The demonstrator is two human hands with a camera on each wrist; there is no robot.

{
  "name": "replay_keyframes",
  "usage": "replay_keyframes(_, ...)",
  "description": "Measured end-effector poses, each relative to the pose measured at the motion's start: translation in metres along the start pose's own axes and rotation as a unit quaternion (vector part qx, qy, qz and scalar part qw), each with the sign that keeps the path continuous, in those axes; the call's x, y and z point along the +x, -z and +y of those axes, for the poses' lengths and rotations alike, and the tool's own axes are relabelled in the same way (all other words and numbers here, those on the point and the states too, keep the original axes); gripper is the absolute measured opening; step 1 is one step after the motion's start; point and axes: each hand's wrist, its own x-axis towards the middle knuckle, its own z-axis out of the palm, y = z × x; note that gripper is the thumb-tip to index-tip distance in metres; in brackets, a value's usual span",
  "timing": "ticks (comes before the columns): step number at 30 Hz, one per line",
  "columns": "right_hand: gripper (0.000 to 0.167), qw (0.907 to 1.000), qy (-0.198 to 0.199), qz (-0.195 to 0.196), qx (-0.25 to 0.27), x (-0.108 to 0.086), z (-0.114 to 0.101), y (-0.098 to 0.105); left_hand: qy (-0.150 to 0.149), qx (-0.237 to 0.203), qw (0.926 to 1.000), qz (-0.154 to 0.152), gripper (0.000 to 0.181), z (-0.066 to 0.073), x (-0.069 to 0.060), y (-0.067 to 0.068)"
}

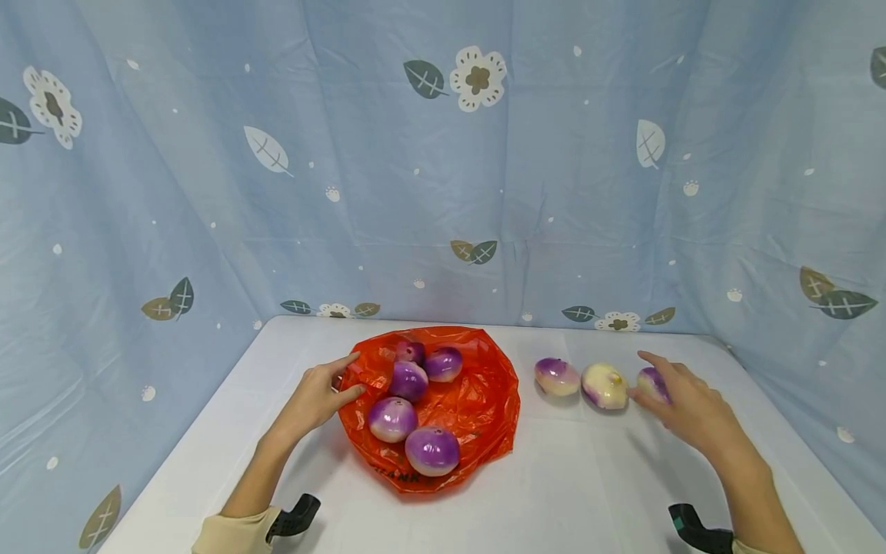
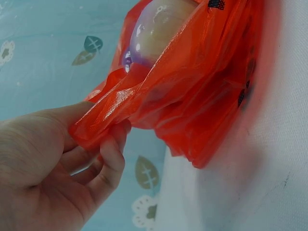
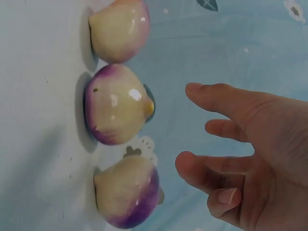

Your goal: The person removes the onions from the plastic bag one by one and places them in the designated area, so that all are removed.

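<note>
Pinching a fold at the rim of the red plastic bag [image 1: 477, 423] between thumb and curled fingers of the left hand [image 1: 314, 396], at the bag's left edge. Finding five glossy purple-and-cream onions [image 1: 392, 419] inside the bag, gathered mostly in its left half, with purple ends turned mostly upward. Counting three more in a row to the right of the bag. Noting the first onion [image 1: 557, 377], nearest the bag, with pale side down and longer axis running sideways, away from the bag. Noting the middle onion [image 3: 118, 103], next out from the bag, with yellow tip pointing up from the white tabletop [image 1: 554, 492]. Noting the last onion [image 3: 129, 195], farthest right of the bag, with pale tip angled down and purple end up. Holding the right hand [image 1: 688, 404] aloft near that last onion, with thumb set wide of loosely bent fingers, gripping nothing. Seeing a blue leaf-print curtain [image 1: 374, 185] behind the bag.
</note>
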Motion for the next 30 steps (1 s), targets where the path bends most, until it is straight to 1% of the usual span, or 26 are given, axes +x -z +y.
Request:
replay_keyframes(6, 0.078, 0.9999, -0.003, -0.015, -0.007, 0.002, -0.015, -0.005, -0.002, 0.004, 1.0, 0.003, 0.058, -0.001, -0.001, 0.001)
replay_keyframes(9, 0.076, 0.9999, 0.009, -0.009, -0.011, 0.002, -0.021, -0.008, -0.004, 0.005, 1.0, 0.005, 0.058, -0.001, -0.001, 0.001)
replay_keyframes(11, 0.073, 0.9997, 0.021, 0.005, -0.01, 0.001, -0.024, -0.009, -0.004, 0.004, 1.0, 0.004, 0.058, 0.0, -0.001, 0.001)
replay_keyframes(13, 0.07, 0.9991, 0.03, 0.028, -0.005, 0.0, -0.026, -0.008, -0.004, 0.002, 1.0, 0.003, 0.058, 0.0, -0.001, 0.001)
replay_keyframes(17, 0.066, 0.997, 0.031, 0.07, 0.006, -0.004, -0.027, -0.003, -0.005, -0.002, 1.0, 0.001, 0.057, 0.0, 0.0, 0.001)
replay_keyframes(22, 0.063, 0.9961, 0.033, 0.081, 0.011, -0.004, -0.027, -0.001, -0.003, 0.003, 1.0, 0.003, 0.057, 0.0, 0.0, 0.0)
replay_keyframes(25, 0.059, 0.9941, 0.049, 0.096, 0.014, -0.002, -0.03, -0.004, 0.001, 0.006, 1.0, 0.002, 0.057, 0.001, 0.0, 0.0)
replay_keyframes(30, 0.053, 0.9883, 0.084, 0.126, 0.016, 0.0, -0.041, -0.013, 0.005, 0.001, 1.0, -0.002, 0.057, 0.001, -0.001, -0.001)
